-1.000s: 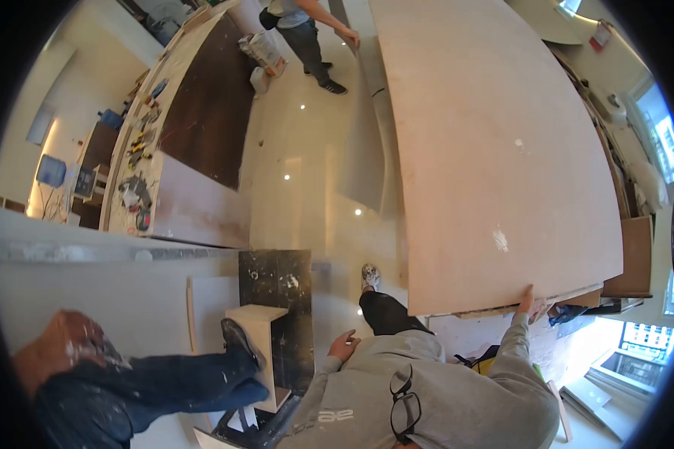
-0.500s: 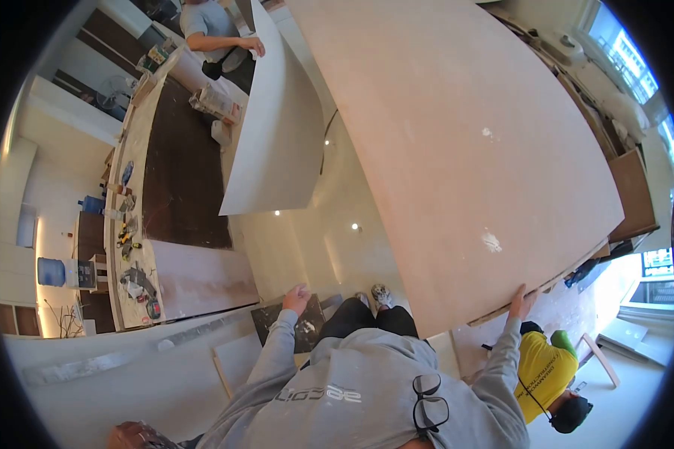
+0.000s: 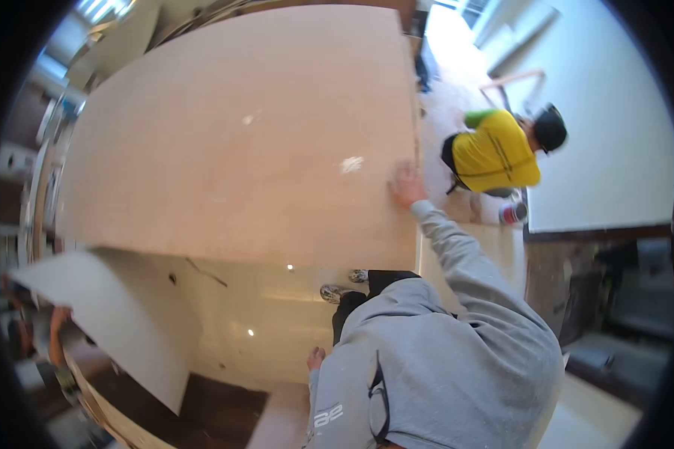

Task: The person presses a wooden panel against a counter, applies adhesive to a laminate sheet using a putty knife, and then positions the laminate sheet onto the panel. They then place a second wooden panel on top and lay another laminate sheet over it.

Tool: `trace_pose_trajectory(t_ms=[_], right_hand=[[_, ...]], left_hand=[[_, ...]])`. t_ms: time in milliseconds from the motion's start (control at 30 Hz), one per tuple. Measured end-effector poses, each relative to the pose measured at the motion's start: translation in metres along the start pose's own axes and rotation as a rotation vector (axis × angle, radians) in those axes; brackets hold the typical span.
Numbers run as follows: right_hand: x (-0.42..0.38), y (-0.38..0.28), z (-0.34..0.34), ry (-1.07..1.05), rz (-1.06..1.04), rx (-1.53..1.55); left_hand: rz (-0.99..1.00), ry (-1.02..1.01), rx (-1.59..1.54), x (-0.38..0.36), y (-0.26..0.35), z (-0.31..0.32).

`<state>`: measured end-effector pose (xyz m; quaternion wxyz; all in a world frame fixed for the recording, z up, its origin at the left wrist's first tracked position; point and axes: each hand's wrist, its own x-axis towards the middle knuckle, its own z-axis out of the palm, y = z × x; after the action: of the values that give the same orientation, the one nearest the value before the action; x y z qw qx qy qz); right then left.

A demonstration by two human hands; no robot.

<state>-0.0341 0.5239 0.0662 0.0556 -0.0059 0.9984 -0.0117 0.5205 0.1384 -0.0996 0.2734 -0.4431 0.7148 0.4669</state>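
Note:
My right hand [image 3: 408,185] lies flat with fingers spread on the large pinkish board [image 3: 240,150], close to its right edge. Two white patches mark the board's surface. Low by my body is my left hand [image 3: 316,358], its fingers loosely curled with nothing visible in them, over the glossy floor. Beyond it, a co-worker's hand [image 3: 60,318] is at the edge of a white panel [image 3: 131,322] that slants at the lower left. My speckled shoes [image 3: 337,292] show beside the board's near edge.
A co-worker in a yellow shirt [image 3: 498,153] is bent over to the right of the board, near a small can [image 3: 513,213]. A large pale panel [image 3: 606,135] lies farther right. A dark brown surface [image 3: 221,411] is at the bottom left.
The view has swung round to the right and blurred. My right hand has gone from the board's edge onto its face. My left hand is now lower, nearer my body.

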Motion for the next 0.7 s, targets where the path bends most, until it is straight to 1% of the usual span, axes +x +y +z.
trace_pose_trajectory(t_ms=[33, 67, 100, 133, 200, 233, 267, 367, 467, 500, 567, 633, 667, 700], right_hand=[[-0.016, -0.015, -0.008, 0.023, 0.098, 0.081], [-0.036, -0.027, -0.011, 0.045, 0.172, 0.165], [-0.050, -0.031, -0.008, 0.097, 0.182, 0.165], [-0.060, -0.034, 0.001, 0.147, 0.188, 0.163], [-0.079, -0.036, 0.010, 0.230, 0.178, 0.163], [-0.089, -0.036, 0.010, 0.268, 0.165, 0.168], [-0.095, -0.036, 0.007, 0.310, 0.152, 0.173], [-0.092, -0.039, 0.004, 0.297, 0.164, 0.068], [-0.086, -0.035, 0.001, 0.261, 0.071, 0.092], [-0.086, -0.034, -0.003, 0.251, -0.031, 0.093], [-0.085, -0.036, -0.009, 0.227, -0.238, 0.099], [-0.072, -0.043, -0.003, 0.160, -0.455, 0.213], [-0.068, -0.049, 0.001, 0.122, -0.566, 0.276], [-0.061, -0.057, 0.005, 0.120, -0.618, 0.281]], left_hand=[[0.065, -0.033, 0.051, -0.005, 0.011, -0.013], [0.100, -0.061, 0.080, 0.000, 0.002, -0.025], [0.100, -0.078, 0.119, 0.007, -0.008, -0.035], [0.095, -0.046, 0.181, 0.017, -0.007, -0.044], [-0.021, -0.044, 0.054, 0.025, -0.002, -0.067], [-0.117, -0.046, -0.075, 0.024, 0.017, -0.081], [-0.156, -0.038, -0.146, 0.025, 0.033, -0.092], [-0.150, -0.017, -0.191, 0.029, 0.087, -0.106], [-0.070, -0.006, -0.123, 0.043, 0.140, -0.106], [-0.034, -0.012, -0.106, 0.044, 0.161, -0.102], [0.054, -0.019, -0.185, 0.041, 0.187, -0.089], [0.091, -0.035, -0.205, 0.028, 0.217, -0.071], [0.105, -0.038, -0.213, 0.018, 0.220, -0.063], [0.100, -0.037, -0.189, 0.010, 0.216, -0.056]])
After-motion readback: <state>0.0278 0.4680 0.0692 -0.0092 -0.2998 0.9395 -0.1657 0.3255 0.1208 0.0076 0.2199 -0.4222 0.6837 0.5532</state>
